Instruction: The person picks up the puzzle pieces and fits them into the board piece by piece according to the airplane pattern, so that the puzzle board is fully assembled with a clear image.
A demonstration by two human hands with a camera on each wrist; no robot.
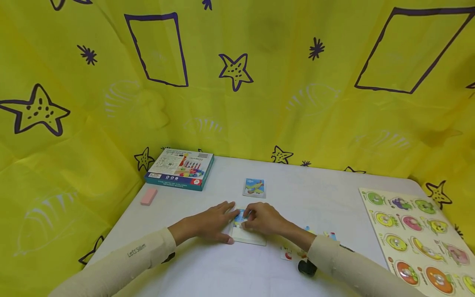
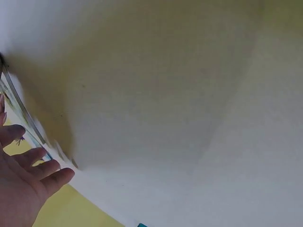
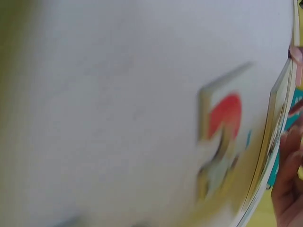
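1. Head view: a small pink rectangular block [image 1: 149, 196] lies well left of the pale, flat, rectangular puzzle tray [image 1: 249, 237] and farther from the person.
2. A teal-edged, flat cardboard box with a printed top [image 1: 179, 170] sits beyond the tray to the left, past the block.
3. The left hand [image 1: 213, 222] rests at the tray's left edge, fingers spread and only slightly bent, thumb by the near left corner; it grips nothing.
4. Blue-and-white jigsaw pieces [image 1: 238, 220] lie in the tray's far left part; its near part is bare.
5. A small rectangular picture with a yellow aeroplane on blue [image 1: 254, 188] lies just beyond the tray.
6. The right hand [image 1: 265, 219] is over the tray, thumb and fingers curled close together at those pieces; whether they pinch one, I cannot tell.
7. Loose jigsaw pieces, one marked red [image 1: 286, 253], lie right of the tray, partly hidden by the right forearm.
8. A cream board of colourful fruit shapes [image 1: 417, 237] lies well right of the tray.
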